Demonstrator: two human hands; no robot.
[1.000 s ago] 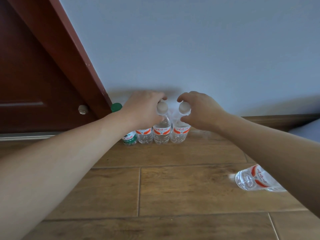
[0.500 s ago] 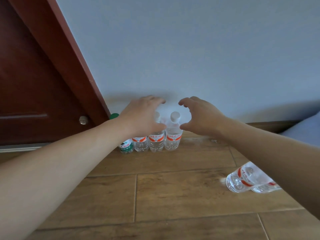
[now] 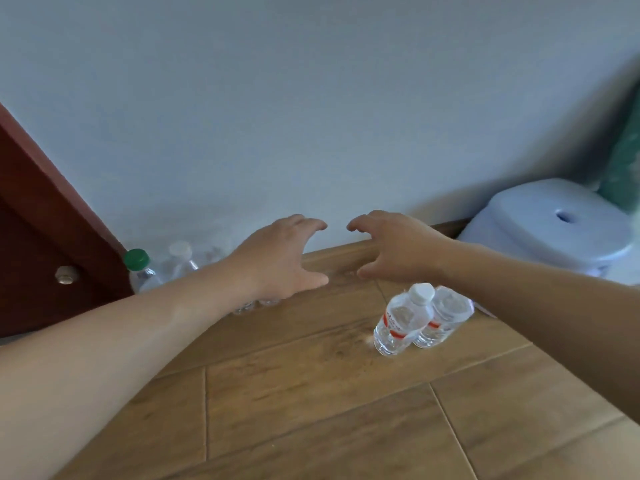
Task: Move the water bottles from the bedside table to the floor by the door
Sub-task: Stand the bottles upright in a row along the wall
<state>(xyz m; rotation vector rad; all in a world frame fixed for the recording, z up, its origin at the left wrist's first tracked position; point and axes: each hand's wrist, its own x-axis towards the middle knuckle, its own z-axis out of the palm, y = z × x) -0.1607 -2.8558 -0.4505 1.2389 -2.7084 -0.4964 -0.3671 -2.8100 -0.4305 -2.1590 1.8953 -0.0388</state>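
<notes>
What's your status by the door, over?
Left hand open, right hand open, both empty. Bottle row beside door. Two bottles apart, farther right. Nothing blocking them.

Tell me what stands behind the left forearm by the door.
Water bottles in a row: a green-capped bottle and a white-capped bottle show above the left forearm. Any further ones are blurred, and the forearm covers most of their bodies.

The left hand (image 3: pixel 280 258) and its forearm cover most of the row of bottles (image 3: pixel 180 252) behind them. Only a green cap (image 3: pixel 136 259), one white cap and blurred bases under the wrist show, so their number cannot be told. In the pair of bottles (image 3: pixel 403 320) below the right hand (image 3: pixel 398 247), the one nearer the right forearm is smeared. Beyond the right wrist, the stool (image 3: pixel 554 223) is partly hidden by that forearm. The green thing (image 3: pixel 623 168) above it is cut off and too blurred to name.
</notes>
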